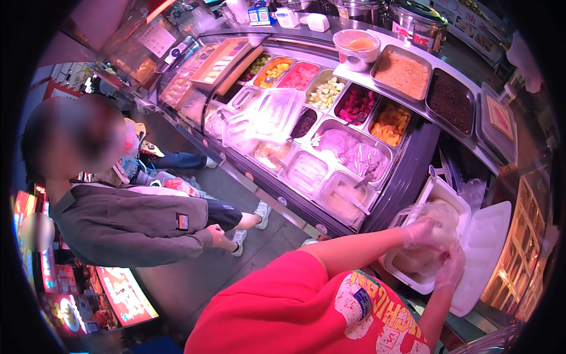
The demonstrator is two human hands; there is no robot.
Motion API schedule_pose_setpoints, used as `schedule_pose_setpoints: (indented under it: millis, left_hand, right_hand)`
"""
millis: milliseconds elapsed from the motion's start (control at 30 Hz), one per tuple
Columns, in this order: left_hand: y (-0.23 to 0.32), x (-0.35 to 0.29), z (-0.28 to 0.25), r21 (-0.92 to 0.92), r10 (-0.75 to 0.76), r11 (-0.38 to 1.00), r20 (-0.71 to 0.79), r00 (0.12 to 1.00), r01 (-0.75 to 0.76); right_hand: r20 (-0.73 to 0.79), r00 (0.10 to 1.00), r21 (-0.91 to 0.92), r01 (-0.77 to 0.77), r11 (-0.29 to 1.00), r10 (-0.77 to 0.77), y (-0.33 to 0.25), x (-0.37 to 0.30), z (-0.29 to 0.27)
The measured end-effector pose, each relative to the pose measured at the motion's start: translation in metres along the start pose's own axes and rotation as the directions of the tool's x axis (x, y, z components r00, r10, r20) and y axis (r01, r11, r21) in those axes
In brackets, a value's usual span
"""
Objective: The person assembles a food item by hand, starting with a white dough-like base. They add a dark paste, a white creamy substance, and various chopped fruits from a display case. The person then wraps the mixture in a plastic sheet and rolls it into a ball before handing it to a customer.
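Pinkish light glares white off clear plastic [277, 112].

Head view: from the left of two fisheyes worn on the head, tipped steeply down and out over the counter [407, 177].
Field: very wide, round, dark at the corners, straight edges bowed near the rim.
Shirt [277, 310]: close under the lens, filling the lower middle.
Hands: left hand [427, 232] and right hand [451, 268] near, right of centre, seen from above.
Box [488, 248]: beside both, looked down into.
Bystander [127, 227]: at left, viewed from above, aslant.
Jars [420, 28]: farther off, at top edge.
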State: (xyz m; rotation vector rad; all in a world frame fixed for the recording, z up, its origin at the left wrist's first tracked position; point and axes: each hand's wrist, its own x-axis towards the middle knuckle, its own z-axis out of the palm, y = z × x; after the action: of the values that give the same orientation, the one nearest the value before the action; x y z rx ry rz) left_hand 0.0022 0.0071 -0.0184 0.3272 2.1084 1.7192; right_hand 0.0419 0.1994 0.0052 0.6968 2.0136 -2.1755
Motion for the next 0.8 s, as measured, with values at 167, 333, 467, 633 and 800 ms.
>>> schedule_pose_setpoints:
  millis: [167,333,467,633,800]
  left_hand:
    - [0.005,-0.006,0.026,-0.361,-0.132,0.929,-0.107,0.985,0.085]
    - [-0.013,-0.013,0.042,-0.316,-0.068,0.949,-0.244,0.967,-0.013]
    - [-0.005,-0.014,0.036,-0.612,-0.047,0.790,-0.013,0.999,0.029]
    - [0.012,-0.018,0.044,-0.946,-0.223,0.310,0.027,0.974,0.098]
    - [-0.039,0.031,0.072,-0.968,-0.265,0.247,-0.105,0.959,-0.038]
  right_hand:
    - [-0.008,0.953,-0.033,-0.302,0.953,0.302,0.041,0.000,0.008]
    - [0.264,0.864,0.357,-0.500,0.789,0.428,0.091,0.031,-0.023]
    - [0.303,0.932,-0.218,0.271,0.938,-0.198,0.111,0.021,-0.019]
    - [0.477,0.852,0.224,-0.356,0.907,0.217,0.092,0.032,-0.018]
    - [0.101,0.982,0.248,-0.177,0.952,0.157,0.043,0.030,-0.024]
